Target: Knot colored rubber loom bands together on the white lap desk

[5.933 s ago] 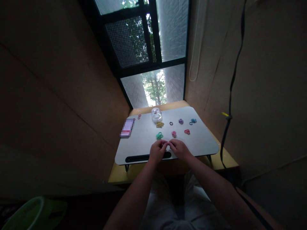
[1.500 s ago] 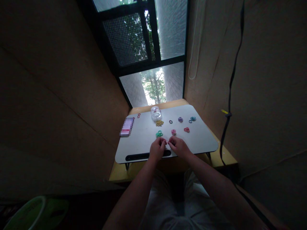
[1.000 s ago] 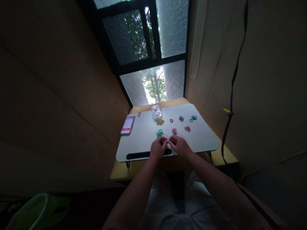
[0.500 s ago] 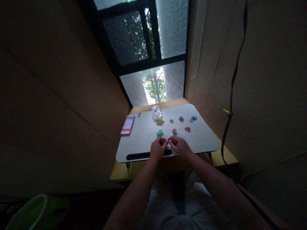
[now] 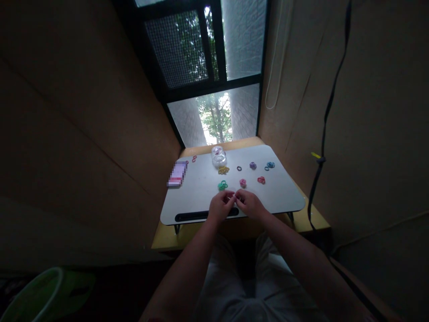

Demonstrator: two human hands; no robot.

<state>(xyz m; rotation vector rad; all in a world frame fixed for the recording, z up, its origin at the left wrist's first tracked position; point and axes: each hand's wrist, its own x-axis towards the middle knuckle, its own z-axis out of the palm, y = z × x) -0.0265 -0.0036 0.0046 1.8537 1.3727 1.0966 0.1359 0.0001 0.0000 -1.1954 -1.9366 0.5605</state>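
My left hand [image 5: 220, 206] and my right hand [image 5: 250, 205] meet fingertip to fingertip over the front of a white lap table [image 5: 194, 197]. Both are closed in a pinch on a small pale pinkish band, mostly hidden by the fingers. Just beyond my left hand lies a bunch of green bands [image 5: 222, 185]. A pink bunch of bands [image 5: 243, 183] sits past my right fingertips, with red bands [image 5: 261, 180] to its right. Farther back are yellow bands [image 5: 223, 170], a single dark band [image 5: 239, 168], a purple bunch [image 5: 253, 165] and blue bands [image 5: 270, 165].
A clear plastic jar [image 5: 219, 156] stands at the table's back. On the left lie a phone [image 5: 177, 174] with a blurred screen and linked reddish bands [image 5: 194, 158]. A dark strap [image 5: 324, 120] hangs at right. A green basket [image 5: 50, 295] is at lower left.
My fingertips have shifted slightly around the small band, and the hands sit closer together. The bunches on the table stay put; the view has tilted a little.
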